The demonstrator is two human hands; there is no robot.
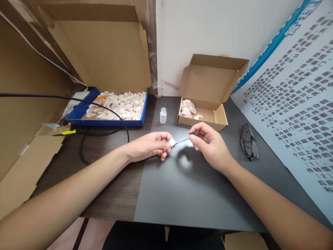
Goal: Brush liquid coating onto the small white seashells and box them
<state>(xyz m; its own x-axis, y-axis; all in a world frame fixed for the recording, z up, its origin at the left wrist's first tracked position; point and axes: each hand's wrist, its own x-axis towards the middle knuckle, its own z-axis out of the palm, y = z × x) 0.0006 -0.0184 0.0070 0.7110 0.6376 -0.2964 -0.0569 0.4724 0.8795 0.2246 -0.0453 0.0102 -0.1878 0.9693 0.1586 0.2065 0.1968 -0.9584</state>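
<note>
My left hand [152, 146] pinches a small white seashell [172, 142] between thumb and fingers, above the dark tabletop. Between the thumb and fingertips of my right hand [212, 144] is a thin applicator brush [183, 140], its dark end mostly covered by the fingers. The brush's dark tip is at the shell's lower edge; whether it touches cannot be made out. Just behind my left hand stands a small clear bottle [163, 116] with a white label and no cap on its neck.
A blue-sided box [104, 122] full of shells stands at the back left. A small cardboard box [203, 124] holding several shells is behind my right hand. Glasses [249, 142] lie at the right. A black cable [114, 113] loops across the left, near a yellow-marked knife [68, 132].
</note>
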